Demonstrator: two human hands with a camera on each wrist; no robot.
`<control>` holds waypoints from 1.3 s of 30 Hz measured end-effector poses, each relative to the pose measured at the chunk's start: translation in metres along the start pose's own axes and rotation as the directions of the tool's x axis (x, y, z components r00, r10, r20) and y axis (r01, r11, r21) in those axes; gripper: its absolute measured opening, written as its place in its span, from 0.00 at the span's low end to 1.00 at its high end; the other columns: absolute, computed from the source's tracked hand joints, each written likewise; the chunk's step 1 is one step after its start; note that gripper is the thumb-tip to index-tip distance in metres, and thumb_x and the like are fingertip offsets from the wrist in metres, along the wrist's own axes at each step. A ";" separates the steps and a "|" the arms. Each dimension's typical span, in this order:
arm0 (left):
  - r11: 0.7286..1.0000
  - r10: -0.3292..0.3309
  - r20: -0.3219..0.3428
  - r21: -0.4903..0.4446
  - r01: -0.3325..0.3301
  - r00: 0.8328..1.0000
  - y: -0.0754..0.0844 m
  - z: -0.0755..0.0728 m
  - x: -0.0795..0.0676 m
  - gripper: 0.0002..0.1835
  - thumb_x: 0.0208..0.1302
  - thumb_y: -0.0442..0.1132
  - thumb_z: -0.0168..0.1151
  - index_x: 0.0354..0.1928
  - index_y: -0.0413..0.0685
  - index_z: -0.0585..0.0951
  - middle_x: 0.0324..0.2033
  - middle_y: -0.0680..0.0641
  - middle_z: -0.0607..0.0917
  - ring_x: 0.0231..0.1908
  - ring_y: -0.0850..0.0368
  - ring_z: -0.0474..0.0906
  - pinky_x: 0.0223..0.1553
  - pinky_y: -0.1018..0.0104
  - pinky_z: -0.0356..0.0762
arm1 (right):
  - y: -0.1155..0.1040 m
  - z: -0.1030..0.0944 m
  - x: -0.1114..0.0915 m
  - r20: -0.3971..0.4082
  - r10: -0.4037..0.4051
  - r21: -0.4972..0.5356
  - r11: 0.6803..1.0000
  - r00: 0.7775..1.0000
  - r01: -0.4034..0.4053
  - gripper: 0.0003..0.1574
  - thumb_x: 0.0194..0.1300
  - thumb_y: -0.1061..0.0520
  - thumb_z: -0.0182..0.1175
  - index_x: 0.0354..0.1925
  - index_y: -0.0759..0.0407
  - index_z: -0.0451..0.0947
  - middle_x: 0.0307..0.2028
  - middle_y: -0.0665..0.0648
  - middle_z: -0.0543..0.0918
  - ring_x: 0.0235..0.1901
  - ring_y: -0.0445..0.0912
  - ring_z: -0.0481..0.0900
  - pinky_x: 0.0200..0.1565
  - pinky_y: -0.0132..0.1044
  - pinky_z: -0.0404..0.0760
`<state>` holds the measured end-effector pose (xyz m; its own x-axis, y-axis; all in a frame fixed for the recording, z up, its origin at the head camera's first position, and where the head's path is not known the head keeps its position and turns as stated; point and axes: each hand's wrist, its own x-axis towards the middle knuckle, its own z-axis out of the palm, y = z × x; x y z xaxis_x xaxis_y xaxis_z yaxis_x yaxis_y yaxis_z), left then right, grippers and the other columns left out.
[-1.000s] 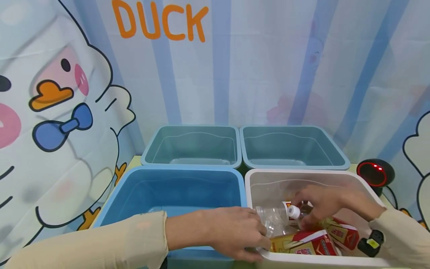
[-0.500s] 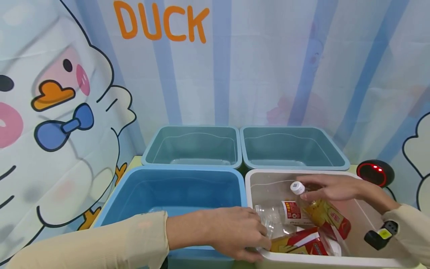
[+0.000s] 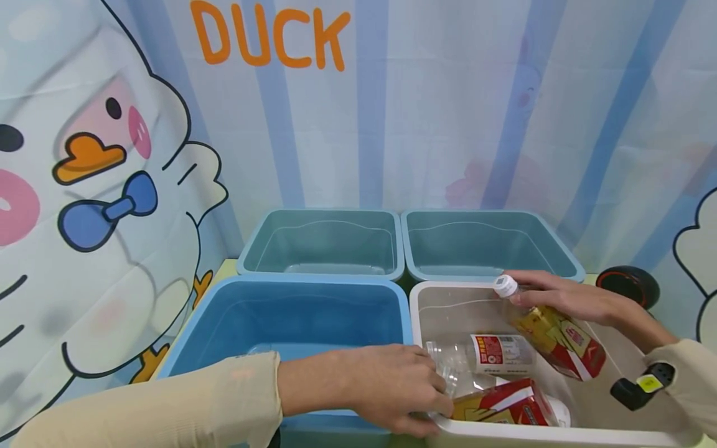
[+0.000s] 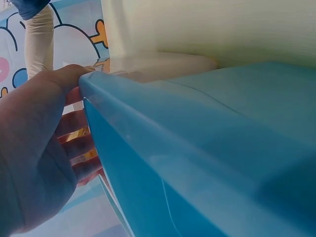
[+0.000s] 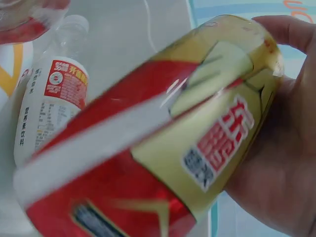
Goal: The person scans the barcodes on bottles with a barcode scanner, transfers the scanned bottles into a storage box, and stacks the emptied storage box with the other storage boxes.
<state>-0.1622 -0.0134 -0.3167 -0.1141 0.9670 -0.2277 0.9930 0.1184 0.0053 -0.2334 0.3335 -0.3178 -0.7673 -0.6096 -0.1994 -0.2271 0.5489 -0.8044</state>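
Behind your work hangs a striped backdrop with a duck printed at its left, and four bins stand before it, close together in two rows. The blue bin stands front left, its open mouth just beside the left rim of the white bin; the left teal bin and right teal bin line up along their far rims. A round black device sits off the white bin's far right corner. Inside the white bin, a clear bottle with a red-and-white label lies around the middle, another red-and-yellow bottle lies along the near rim, and clear plastic shows by the left rim. Your right hand grips the capped red-and-yellow bottle at its upper end, fingers and thumb around it, above the white bin towards its far right. That bottle is tilted: its white cap points up and left over the far rim, its base down and right, with room between the base and the near right corner. Your left hand rests at the rims where the two front bins meet, fingers loosely bent, some tips hidden in the left wrist view.
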 end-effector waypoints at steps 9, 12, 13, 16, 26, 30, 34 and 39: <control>1.000 -0.003 -0.006 -0.016 0.003 1.000 -0.001 0.000 -0.001 0.20 0.78 0.58 0.56 0.65 0.65 0.82 0.55 0.64 0.84 0.53 0.71 0.77 0.68 0.70 0.64 | -0.005 -0.009 -0.006 -0.128 -0.207 -0.042 0.978 0.970 0.203 0.18 0.82 0.61 0.45 0.63 0.59 0.74 0.56 0.62 0.80 0.51 0.55 0.83 0.47 0.46 0.86; 1.000 -0.006 -0.003 -0.027 0.006 1.000 -0.001 0.000 -0.001 0.20 0.78 0.58 0.56 0.65 0.65 0.81 0.56 0.64 0.84 0.54 0.71 0.77 0.68 0.69 0.64 | -0.005 -0.013 -0.010 -0.173 -0.219 -0.029 0.976 0.960 0.217 0.16 0.82 0.61 0.46 0.61 0.57 0.74 0.55 0.61 0.81 0.51 0.57 0.82 0.47 0.47 0.86; 1.000 -0.006 -0.001 -0.031 0.006 1.000 -0.001 0.000 -0.001 0.20 0.78 0.58 0.56 0.66 0.65 0.81 0.56 0.65 0.84 0.54 0.71 0.77 0.68 0.70 0.63 | -0.004 -0.014 -0.012 -0.192 -0.213 -0.029 0.977 0.958 0.212 0.16 0.82 0.61 0.46 0.61 0.56 0.74 0.54 0.61 0.80 0.51 0.56 0.83 0.47 0.47 0.86; 0.999 -0.008 0.004 -0.031 0.008 1.000 -0.001 0.000 -0.001 0.21 0.78 0.58 0.55 0.66 0.65 0.81 0.57 0.65 0.84 0.54 0.71 0.77 0.69 0.70 0.63 | -0.003 -0.018 -0.016 -0.248 -0.203 -0.037 0.979 0.947 0.201 0.16 0.81 0.60 0.48 0.62 0.55 0.72 0.54 0.60 0.80 0.51 0.55 0.83 0.46 0.48 0.87; 1.000 -0.005 0.015 0.004 0.005 1.000 0.000 0.001 0.000 0.20 0.78 0.57 0.56 0.65 0.64 0.81 0.56 0.63 0.84 0.54 0.70 0.77 0.68 0.69 0.64 | 0.001 -0.035 -0.029 -0.318 -0.211 0.043 0.971 0.924 0.237 0.20 0.83 0.61 0.43 0.67 0.50 0.68 0.56 0.54 0.80 0.50 0.54 0.86 0.43 0.51 0.87; 1.000 -0.002 0.011 -0.001 0.002 1.000 -0.001 0.001 0.000 0.21 0.78 0.58 0.55 0.66 0.65 0.81 0.57 0.64 0.84 0.55 0.70 0.77 0.69 0.69 0.63 | 0.005 -0.043 -0.034 -0.367 -0.227 -0.011 0.971 0.902 0.240 0.24 0.82 0.63 0.45 0.70 0.47 0.66 0.58 0.50 0.79 0.51 0.50 0.85 0.43 0.49 0.87; 1.000 0.003 0.000 -0.011 -0.003 1.000 -0.002 0.002 0.000 0.21 0.78 0.58 0.55 0.67 0.65 0.81 0.58 0.64 0.83 0.56 0.70 0.77 0.69 0.68 0.63 | 0.008 -0.050 -0.041 -0.406 -0.236 -0.054 0.971 0.883 0.235 0.30 0.79 0.67 0.49 0.72 0.47 0.64 0.62 0.46 0.77 0.53 0.46 0.84 0.45 0.44 0.86; 1.000 0.010 -0.008 -0.007 -0.010 1.000 -0.002 0.003 0.000 0.21 0.78 0.57 0.55 0.67 0.64 0.81 0.58 0.64 0.83 0.57 0.70 0.77 0.70 0.67 0.63 | 0.012 -0.055 -0.049 -0.487 -0.214 -0.092 0.977 0.847 0.194 0.30 0.76 0.69 0.53 0.71 0.52 0.67 0.60 0.44 0.79 0.51 0.45 0.83 0.44 0.41 0.86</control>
<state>-0.1644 -0.0139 -0.3192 -0.1048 0.9700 -0.2196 0.9937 0.1107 0.0147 -0.2315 0.4011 -0.2867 -0.8932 -0.3552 0.2756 -0.4255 0.4702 -0.7732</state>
